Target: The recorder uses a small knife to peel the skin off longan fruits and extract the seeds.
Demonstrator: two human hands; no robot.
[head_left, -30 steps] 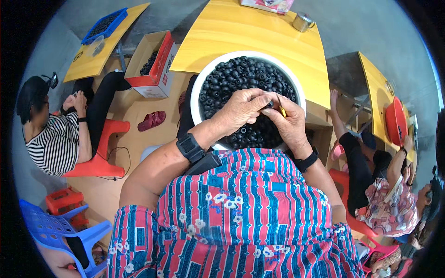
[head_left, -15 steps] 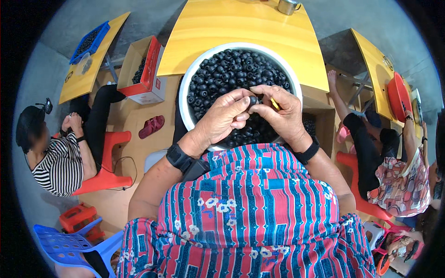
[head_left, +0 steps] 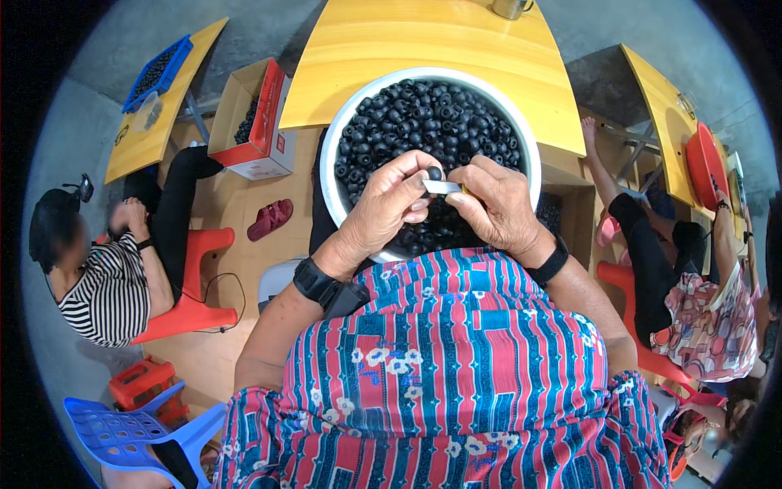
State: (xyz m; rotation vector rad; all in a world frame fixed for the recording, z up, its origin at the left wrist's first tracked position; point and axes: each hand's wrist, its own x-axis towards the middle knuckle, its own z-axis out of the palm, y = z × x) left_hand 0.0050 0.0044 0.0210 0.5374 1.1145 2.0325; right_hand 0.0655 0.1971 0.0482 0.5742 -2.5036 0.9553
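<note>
Small black barrel-shaped pieces with holes (head_left: 411, 118) fill a large round metal basin (head_left: 534, 155) in front of my lap. Over the basin, my left hand (head_left: 379, 204) pinches one black piece (head_left: 434, 174) between thumb and fingertips. My right hand (head_left: 509, 212) is closed around a small knife whose flat pale blade (head_left: 441, 187) points left and meets that piece. Only a sliver of the knife's yellow handle shows by the right fingers.
A yellow table (head_left: 440, 41) stands beyond the basin, with a metal mug (head_left: 508, 8) at its far edge. To the left are a red-and-white carton (head_left: 265, 130), dark red slippers (head_left: 270, 220) and a seated person (head_left: 106, 277). Another person (head_left: 709, 326) sits at right by a red basin (head_left: 702, 167).
The right hand has turned, so the blade now shows flat against the black piece; before, its yellow handle showed. The view has shifted slightly.
</note>
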